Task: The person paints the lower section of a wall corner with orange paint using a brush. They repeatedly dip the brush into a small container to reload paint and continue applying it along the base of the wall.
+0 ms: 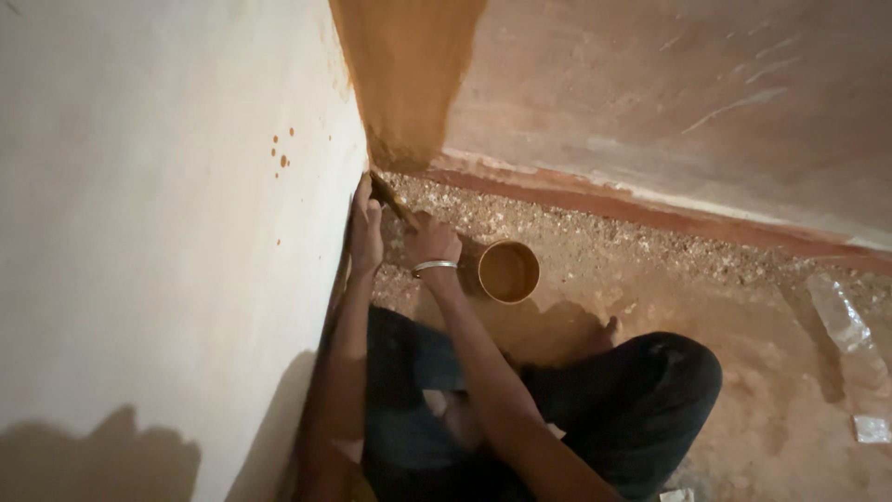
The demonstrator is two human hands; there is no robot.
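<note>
Right hand (pixel 433 240) around paint-coated brush (pixel 390 197)

Slim brush (pixel 392 198) angled into the corner, paint-wet.

A round metal cup (pixel 508 271) at the centre is showing orange-brown liquid; the plastered wall (pixel 167 232) on the left is looking off-white with rust-orange speckles, a wet ochre patch (pixel 409 74) is glistening at upper centre, and the speckled grey-brown gravelly floor (pixel 650 270) is running below a reddish strip

Painting low in a wall corner

Right hand (pixel 432 240) gripping brush (pixel 390 197) at brown patch (pixel 409 84); left hand (pixel 365 232) flat on white wall (pixel 167 232); cup (pixel 508 271) just beside, on gritty floor (pixel 650 270).
</note>
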